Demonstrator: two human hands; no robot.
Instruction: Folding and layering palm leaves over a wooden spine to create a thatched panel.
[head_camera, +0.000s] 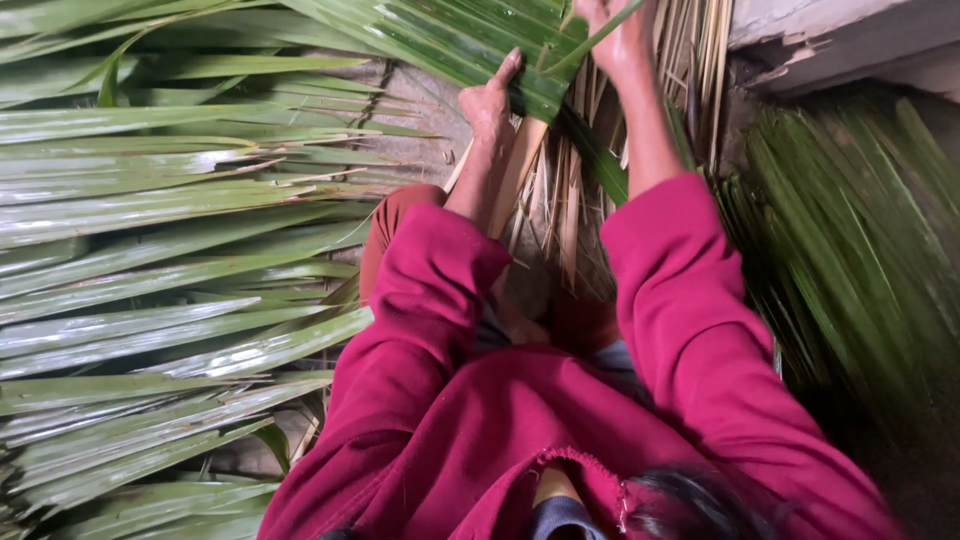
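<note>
— Red sleeves are filling the foreground; what are your fingers doing?
— Left fingers are pressing together on the long green palm leaf up ahead; right hand is pinching its thin strip.

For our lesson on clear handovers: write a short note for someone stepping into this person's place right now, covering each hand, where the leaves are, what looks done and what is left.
Left hand: pressed on the green palm frond where it meets the pale midrib, thumb up along a leaflet.
Right hand: raised higher, fingers closed on a single leaflet; partly cut off by the frame's top edge.
Dry tan strips hang below both hands.
Long green leaflets lie spread at left; a darker bundle lies at right.
Done and left: cannot tell how far along the frond is.
</note>
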